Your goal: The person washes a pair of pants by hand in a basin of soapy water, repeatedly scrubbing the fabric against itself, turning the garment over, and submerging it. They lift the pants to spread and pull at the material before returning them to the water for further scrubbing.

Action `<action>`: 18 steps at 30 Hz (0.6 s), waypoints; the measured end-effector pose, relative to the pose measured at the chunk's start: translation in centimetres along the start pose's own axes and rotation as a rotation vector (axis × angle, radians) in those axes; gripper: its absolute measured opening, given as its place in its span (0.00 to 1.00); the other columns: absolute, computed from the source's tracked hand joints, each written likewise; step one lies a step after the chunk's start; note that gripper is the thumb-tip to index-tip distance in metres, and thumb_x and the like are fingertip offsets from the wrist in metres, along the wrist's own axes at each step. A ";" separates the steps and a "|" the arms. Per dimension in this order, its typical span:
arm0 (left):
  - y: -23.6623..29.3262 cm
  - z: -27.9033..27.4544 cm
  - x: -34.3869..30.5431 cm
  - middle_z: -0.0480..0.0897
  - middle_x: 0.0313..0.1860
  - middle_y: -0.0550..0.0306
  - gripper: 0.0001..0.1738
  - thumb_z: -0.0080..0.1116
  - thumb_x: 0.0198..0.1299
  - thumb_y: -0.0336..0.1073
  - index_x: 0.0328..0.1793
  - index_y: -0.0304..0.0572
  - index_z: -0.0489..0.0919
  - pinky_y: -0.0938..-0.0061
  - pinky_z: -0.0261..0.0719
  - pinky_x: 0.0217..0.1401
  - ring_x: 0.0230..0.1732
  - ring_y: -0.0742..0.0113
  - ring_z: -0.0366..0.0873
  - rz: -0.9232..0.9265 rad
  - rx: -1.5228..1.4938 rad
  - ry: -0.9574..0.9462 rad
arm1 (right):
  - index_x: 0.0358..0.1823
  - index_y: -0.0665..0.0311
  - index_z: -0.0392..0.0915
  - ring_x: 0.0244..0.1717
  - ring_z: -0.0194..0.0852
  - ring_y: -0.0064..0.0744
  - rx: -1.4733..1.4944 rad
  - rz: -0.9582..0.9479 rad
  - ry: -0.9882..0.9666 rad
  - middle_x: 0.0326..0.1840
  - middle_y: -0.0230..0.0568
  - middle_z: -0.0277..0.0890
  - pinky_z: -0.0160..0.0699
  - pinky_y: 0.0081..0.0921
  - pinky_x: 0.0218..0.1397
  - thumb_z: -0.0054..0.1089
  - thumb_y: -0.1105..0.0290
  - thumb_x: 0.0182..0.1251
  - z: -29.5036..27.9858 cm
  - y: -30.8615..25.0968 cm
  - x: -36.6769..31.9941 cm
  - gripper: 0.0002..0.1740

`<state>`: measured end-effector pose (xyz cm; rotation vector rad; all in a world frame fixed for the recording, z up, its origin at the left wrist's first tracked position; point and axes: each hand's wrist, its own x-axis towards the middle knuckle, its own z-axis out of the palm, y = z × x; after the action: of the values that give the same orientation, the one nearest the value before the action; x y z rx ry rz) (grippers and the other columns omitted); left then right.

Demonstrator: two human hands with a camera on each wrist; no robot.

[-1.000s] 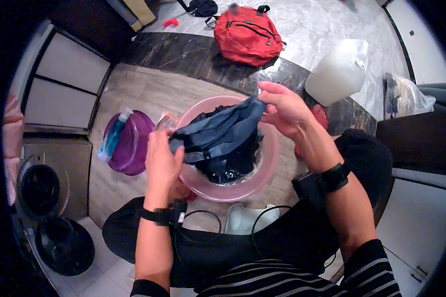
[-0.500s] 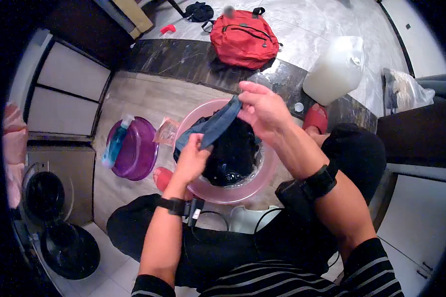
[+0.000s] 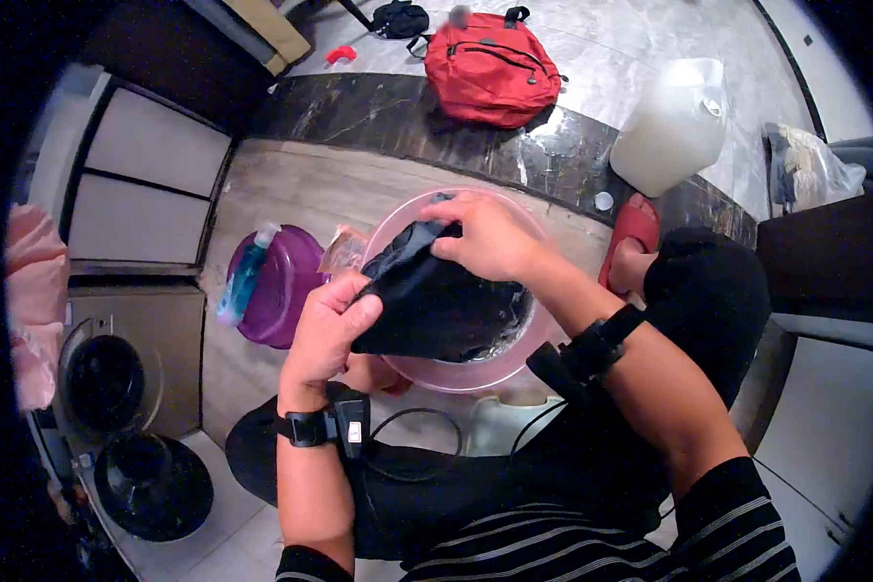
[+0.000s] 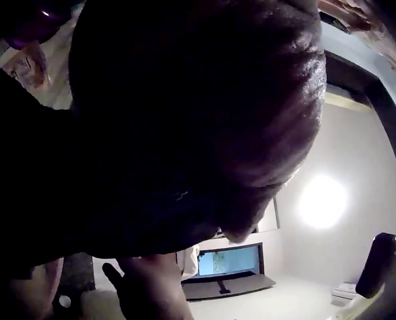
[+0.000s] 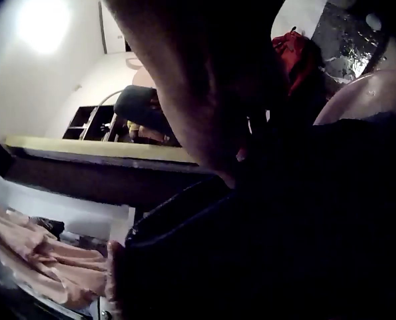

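Note:
Both hands hold up a dark blue-black garment [image 3: 427, 306] over a round pink basin [image 3: 453, 376] in the head view. At its left edge the left hand [image 3: 325, 325] pinches the cloth between thumb and fingers. The right hand [image 3: 490, 236] grips the upper edge near the basin's far rim. Water with suds shows at the basin's right side, while the cloth hides most of the inside. In the right wrist view, the dark garment [image 5: 284, 227] spreads below the right hand [image 5: 204, 87]. The left wrist view is mostly dark, filled by the left hand [image 4: 264, 113].
Left of the basin lies a purple basin [image 3: 296, 281] with a blue bottle [image 3: 245, 276] on it. Beyond are a red backpack [image 3: 495, 73] and a white jug [image 3: 671, 126]. A red slipper [image 3: 635, 233] is on the right foot; a pale stool [image 3: 495, 427] stands near the lap.
The cloth has turned from a narrow blue-grey fold into a broader dark panel hanging between the hands. Since the previous frame, the left hand has moved left and towards the body.

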<state>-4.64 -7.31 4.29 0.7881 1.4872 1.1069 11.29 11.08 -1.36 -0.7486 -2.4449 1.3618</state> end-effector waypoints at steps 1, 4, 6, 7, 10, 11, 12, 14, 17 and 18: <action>0.5 0.2 -0.1 0.80 0.38 0.66 0.14 0.66 0.58 0.36 0.44 0.38 0.77 0.80 0.73 0.43 0.38 0.80 0.74 -0.024 -0.064 -0.033 | 0.52 0.60 0.80 0.50 0.74 0.32 -0.118 -0.060 0.032 0.45 0.41 0.77 0.71 0.30 0.58 0.62 0.71 0.57 0.8 0.7 0.1 0.19; 0.9 0.6 -0.4 0.79 0.40 0.64 0.17 0.66 0.55 0.28 0.49 0.39 0.73 0.81 0.75 0.43 0.39 0.79 0.75 0.057 -0.058 -0.015 | 0.45 0.64 0.80 0.47 0.74 0.33 -0.247 -0.347 0.272 0.42 0.44 0.77 0.71 0.31 0.55 0.59 0.65 0.61 2.2 1.9 0.6 0.13; 0.7 0.2 -0.2 0.79 0.40 0.64 0.18 0.64 0.54 0.25 0.50 0.40 0.71 0.81 0.75 0.44 0.40 0.79 0.75 0.036 -0.033 0.105 | 0.42 0.65 0.79 0.45 0.74 0.32 -0.001 -0.095 0.067 0.40 0.42 0.77 0.71 0.30 0.53 0.55 0.62 0.65 0.9 1.7 1.1 0.14; 0.6 -0.2 -0.1 0.79 0.40 0.64 0.19 0.63 0.53 0.23 0.51 0.41 0.70 0.81 0.76 0.44 0.40 0.79 0.76 0.027 -0.020 0.166 | 0.41 0.66 0.79 0.43 0.74 0.31 0.120 0.030 -0.036 0.39 0.41 0.77 0.72 0.30 0.51 0.54 0.60 0.67 0.0 1.4 1.4 0.15; -1.1 -1.9 0.5 0.75 0.37 0.67 0.16 0.60 0.55 0.23 0.47 0.42 0.70 0.84 0.71 0.40 0.37 0.80 0.72 0.078 0.169 0.305 | 0.42 0.68 0.77 0.38 0.71 0.23 0.201 0.110 -0.013 0.34 0.32 0.76 0.71 0.25 0.46 0.50 0.57 0.71 -1.2 0.9 1.5 0.19; -1.6 -2.3 0.6 0.75 0.36 0.67 0.14 0.60 0.55 0.24 0.46 0.42 0.70 0.84 0.71 0.40 0.36 0.80 0.71 0.072 0.208 0.327 | 0.42 0.68 0.77 0.37 0.70 0.22 0.248 0.136 -0.020 0.33 0.31 0.76 0.71 0.24 0.45 0.51 0.57 0.71 -1.3 0.7 1.5 0.18; -1.8 -2.4 0.6 0.74 0.36 0.67 0.13 0.60 0.56 0.24 0.45 0.42 0.70 0.84 0.70 0.39 0.35 0.80 0.71 0.066 0.246 0.348 | 0.42 0.67 0.78 0.36 0.69 0.20 0.295 0.163 -0.026 0.32 0.29 0.76 0.70 0.23 0.44 0.52 0.58 0.71 -1.5 0.6 1.5 0.17; -2.9 -2.7 0.9 0.74 0.35 0.68 0.10 0.59 0.57 0.25 0.43 0.42 0.71 0.83 0.69 0.39 0.35 0.80 0.70 0.073 0.329 0.363 | 0.41 0.66 0.78 0.35 0.68 0.18 0.407 0.220 -0.037 0.32 0.27 0.75 0.69 0.21 0.42 0.54 0.58 0.70 -1.6 0.7 1.4 0.16; -4.0 -2.5 1.2 0.74 0.32 0.68 0.07 0.59 0.58 0.27 0.41 0.40 0.73 0.80 0.71 0.40 0.35 0.78 0.70 -0.039 0.431 0.388 | 0.39 0.64 0.79 0.34 0.68 0.15 0.531 0.271 -0.072 0.32 0.24 0.75 0.68 0.18 0.40 0.56 0.58 0.70 -1.9 0.8 1.3 0.15; -5.6 -3.2 1.4 0.75 0.32 0.64 0.07 0.60 0.59 0.30 0.41 0.39 0.74 0.79 0.71 0.40 0.35 0.76 0.71 -0.021 0.485 0.327 | 0.39 0.64 0.79 0.34 0.68 0.15 0.524 0.266 -0.094 0.32 0.24 0.75 0.69 0.18 0.40 0.56 0.59 0.70 -2.3 0.1 1.0 0.15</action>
<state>-7.56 -8.71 -1.42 0.9462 2.0814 0.8948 11.52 13.27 -0.26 -0.9018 -1.9483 2.0609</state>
